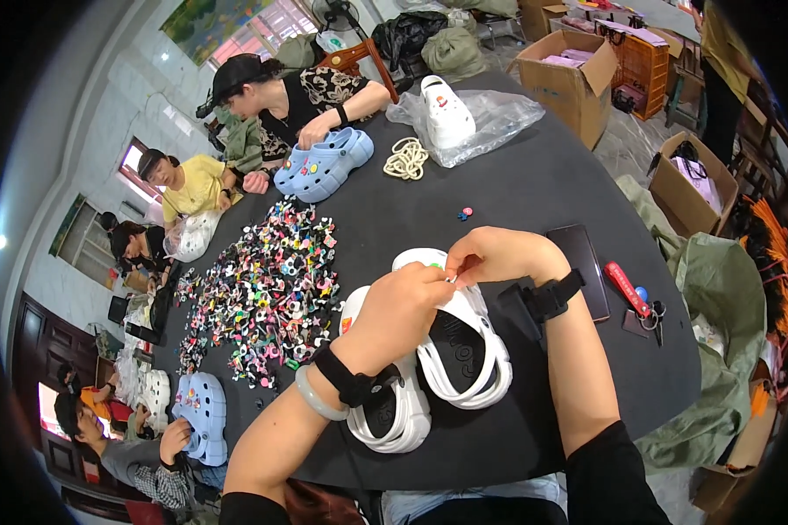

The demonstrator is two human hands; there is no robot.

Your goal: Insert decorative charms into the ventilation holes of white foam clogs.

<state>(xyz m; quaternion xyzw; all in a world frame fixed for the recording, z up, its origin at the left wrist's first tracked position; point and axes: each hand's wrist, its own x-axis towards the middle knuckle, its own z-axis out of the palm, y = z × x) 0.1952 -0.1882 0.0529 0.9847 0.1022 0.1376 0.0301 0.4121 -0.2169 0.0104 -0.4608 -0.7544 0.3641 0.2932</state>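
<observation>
Left of centre, small multicoloured plastic charms (271, 284) lie heaped on the black counter (385, 219), while at mid-frame a left white foam clog (414, 424) with an orange-red charm (347, 324) and a right white foam clog (470, 306) with a green charm (435, 264), seemingly part-decorated, sit beneath the left hand (398, 302) and right hand (499, 255), fingers pinching something unidentifiably small.

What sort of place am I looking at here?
Probably a shoe workshop: a heap of small colorful charms lies on the dark table near white clogs and blue clogs, and an open cardboard box stands beyond.

Daylight-bright overall; edges bend into black.
</observation>
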